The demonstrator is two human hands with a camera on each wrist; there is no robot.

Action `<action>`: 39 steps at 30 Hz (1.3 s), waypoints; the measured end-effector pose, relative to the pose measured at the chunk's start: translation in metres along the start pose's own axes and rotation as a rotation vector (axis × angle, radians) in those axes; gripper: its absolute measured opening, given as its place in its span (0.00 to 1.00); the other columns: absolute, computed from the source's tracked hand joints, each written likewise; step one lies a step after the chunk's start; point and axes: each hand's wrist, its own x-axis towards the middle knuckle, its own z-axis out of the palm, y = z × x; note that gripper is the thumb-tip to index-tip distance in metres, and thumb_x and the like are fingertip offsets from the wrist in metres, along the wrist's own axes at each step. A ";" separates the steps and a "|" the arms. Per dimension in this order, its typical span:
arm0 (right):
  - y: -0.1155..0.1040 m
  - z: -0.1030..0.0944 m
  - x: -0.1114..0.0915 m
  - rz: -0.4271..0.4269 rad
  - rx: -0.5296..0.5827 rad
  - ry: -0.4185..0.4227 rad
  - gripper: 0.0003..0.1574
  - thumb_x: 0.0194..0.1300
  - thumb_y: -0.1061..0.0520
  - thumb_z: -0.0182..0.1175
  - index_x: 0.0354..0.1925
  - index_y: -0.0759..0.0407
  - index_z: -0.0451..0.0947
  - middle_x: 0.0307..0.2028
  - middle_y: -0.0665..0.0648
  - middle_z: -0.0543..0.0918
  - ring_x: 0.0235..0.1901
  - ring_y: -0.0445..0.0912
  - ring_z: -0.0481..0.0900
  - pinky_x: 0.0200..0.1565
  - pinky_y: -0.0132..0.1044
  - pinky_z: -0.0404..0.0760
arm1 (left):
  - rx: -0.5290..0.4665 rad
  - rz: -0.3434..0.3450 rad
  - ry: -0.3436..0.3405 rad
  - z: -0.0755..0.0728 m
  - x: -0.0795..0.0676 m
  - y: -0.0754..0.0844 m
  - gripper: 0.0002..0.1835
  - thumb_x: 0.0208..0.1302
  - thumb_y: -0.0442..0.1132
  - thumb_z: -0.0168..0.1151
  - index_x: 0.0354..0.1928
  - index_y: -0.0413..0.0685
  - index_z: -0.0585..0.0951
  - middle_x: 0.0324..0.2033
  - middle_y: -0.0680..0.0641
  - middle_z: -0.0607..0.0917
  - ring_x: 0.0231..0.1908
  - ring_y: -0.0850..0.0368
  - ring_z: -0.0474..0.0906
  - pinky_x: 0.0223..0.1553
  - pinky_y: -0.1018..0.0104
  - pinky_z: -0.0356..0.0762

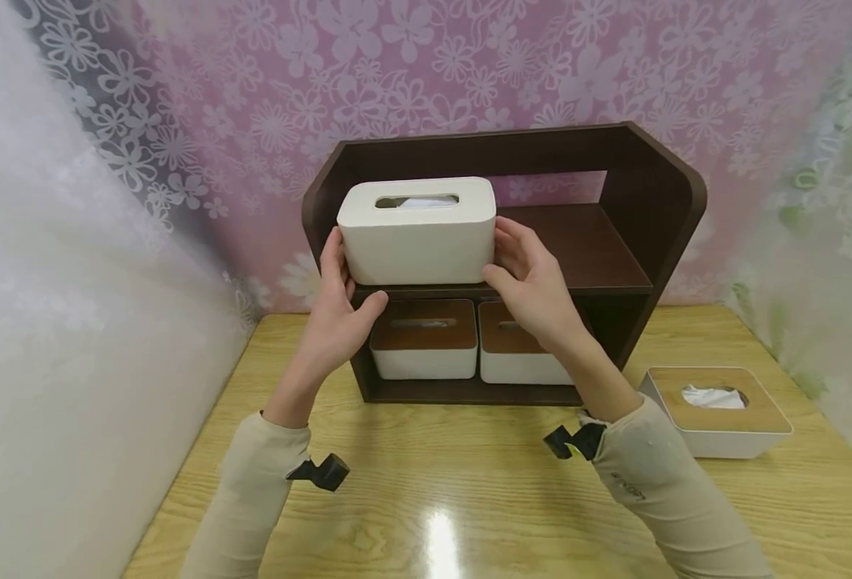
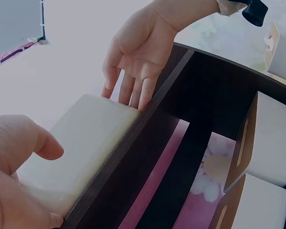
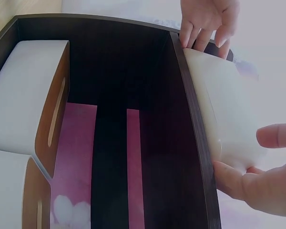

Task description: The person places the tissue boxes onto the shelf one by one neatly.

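Note:
A white tissue box (image 1: 418, 253) with an oval slot in its top stands at the left of the upper shelf, its front close to the shelf's edge. My left hand (image 1: 339, 318) touches its left end with the fingers; the thumb stands away from the front face. At the opposite end, the fairly straight fingers of my right hand (image 1: 534, 285) rest against the box, the thumb by the lower front corner. Both wrist views show the pale box (image 2: 86, 143) between the two hands, along the edge of the dark shelf board (image 3: 198, 124).
The dark brown shelf unit (image 1: 675, 201) stands on a wood-grain table (image 1: 426, 466). Two wood-topped white tissue boxes, one left (image 1: 426, 362) and one right (image 1: 516, 367), fill part of the lower compartment. Another wood-topped tissue box (image 1: 730, 442) sits on the table at right.

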 end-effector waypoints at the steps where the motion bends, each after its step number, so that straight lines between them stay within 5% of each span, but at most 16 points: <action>1: 0.000 0.000 0.001 0.001 -0.001 -0.002 0.37 0.66 0.64 0.54 0.70 0.57 0.54 0.68 0.59 0.62 0.67 0.48 0.61 0.64 0.45 0.62 | 0.006 -0.009 0.007 0.000 0.003 -0.002 0.49 0.63 0.30 0.53 0.73 0.51 0.30 0.73 0.46 0.39 0.72 0.60 0.37 0.69 0.54 0.44; 13: -0.002 0.002 0.013 0.077 -0.031 -0.030 0.43 0.66 0.62 0.55 0.73 0.56 0.46 0.72 0.59 0.53 0.70 0.49 0.53 0.67 0.45 0.57 | 0.131 -0.014 0.034 0.005 0.024 -0.021 0.52 0.62 0.35 0.54 0.73 0.60 0.27 0.72 0.59 0.34 0.70 0.67 0.39 0.67 0.57 0.51; 22: -0.002 0.003 0.022 0.110 -0.035 -0.013 0.45 0.65 0.63 0.56 0.73 0.56 0.45 0.72 0.60 0.52 0.70 0.49 0.52 0.67 0.42 0.57 | 0.276 -0.057 0.055 0.007 0.031 -0.021 0.53 0.60 0.39 0.55 0.72 0.58 0.26 0.73 0.52 0.36 0.71 0.61 0.38 0.68 0.56 0.49; 39: 0.002 -0.003 0.025 0.123 -0.060 -0.066 0.48 0.66 0.60 0.56 0.74 0.54 0.41 0.73 0.58 0.49 0.71 0.48 0.51 0.66 0.43 0.58 | 0.341 -0.040 0.039 0.009 0.034 -0.019 0.52 0.61 0.40 0.53 0.72 0.54 0.24 0.73 0.53 0.30 0.71 0.63 0.31 0.69 0.56 0.45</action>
